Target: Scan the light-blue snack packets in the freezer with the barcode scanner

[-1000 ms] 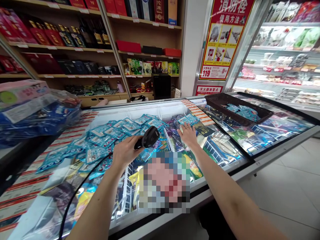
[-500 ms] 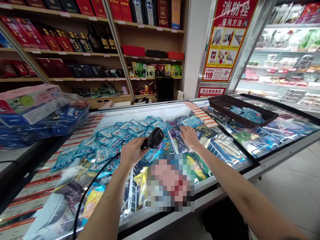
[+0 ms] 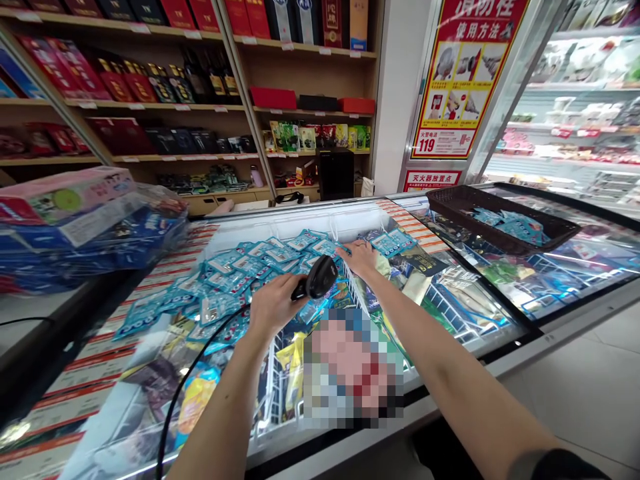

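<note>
Far left of the left hand, a plastic-wrapped stack of blue and pink packages sits at the cabinet end. Between this stack and the left hand runs a strip of price labels, slanting back along the chest cabinet. A loose pile of blue packets overlaps the strip and extends left of and beyond the left hand. That hand is closed around the grip of a black handheld scanner; the scanner head points up and right, toward the right hand. A black cable leaves the grip and curves down past the left forearm. Below the scanner, a yellow package lies between the forearms. The right hand is palm down at the right edge of the pile, fingers parted and reaching left; I cannot tell whether the fingertips touch a packet. Just beyond and right of it, a pair of blue packets lies flat, with a dark packet beside them. Well to its right, a brown tray contains more blue packets.
</note>
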A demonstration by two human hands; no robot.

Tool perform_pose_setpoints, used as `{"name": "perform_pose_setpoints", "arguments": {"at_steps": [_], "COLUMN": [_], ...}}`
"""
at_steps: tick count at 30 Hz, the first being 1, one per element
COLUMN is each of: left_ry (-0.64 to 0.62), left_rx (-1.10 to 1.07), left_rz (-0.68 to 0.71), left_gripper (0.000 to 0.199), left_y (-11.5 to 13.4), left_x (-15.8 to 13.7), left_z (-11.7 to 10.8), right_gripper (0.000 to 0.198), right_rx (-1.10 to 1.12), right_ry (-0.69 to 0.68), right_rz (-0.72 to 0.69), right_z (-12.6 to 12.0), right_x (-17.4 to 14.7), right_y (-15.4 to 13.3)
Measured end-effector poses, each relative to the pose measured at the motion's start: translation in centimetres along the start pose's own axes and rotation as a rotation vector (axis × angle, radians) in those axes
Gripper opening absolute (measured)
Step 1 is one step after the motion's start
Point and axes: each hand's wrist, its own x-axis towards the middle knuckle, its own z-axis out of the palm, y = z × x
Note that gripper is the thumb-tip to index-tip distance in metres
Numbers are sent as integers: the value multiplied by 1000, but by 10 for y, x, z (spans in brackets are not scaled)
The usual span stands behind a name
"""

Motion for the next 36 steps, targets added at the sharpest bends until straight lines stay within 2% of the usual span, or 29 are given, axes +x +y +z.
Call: {"name": "perform_pose_setpoints", "arguments": {"at_steps": [4,7,11,17,23,30,36], "left_ry": [-3,0,7,-3,-6,-33,-116], "left_rx": [5,6,-7,-30,-22,-25,-27], "left_rz": [3,16,13,-1,10,18,6], "left_gripper": [36,36,36,37,37,39,44], "left_y": [0,0,2,5,7,7,6], "left_x": [1,1,1,4,4,9,18], "left_z": [2,4,4,4,5,3,-12], "right_gripper": [51,42,35,40,38,36,32], "right_rx": [67,252,582,800,828,789,738], "right_ry": [55,95,58,4,50,2,133], "right_rz": [-15,-25,-63,-29,-69,-65,-134], "right_z": [2,3,-1,-10,-10,-13,-19], "right_x": [1,2,-5,-31,-34,-30,-31], "right_y": [6,15,28,45,49,48,47]}}
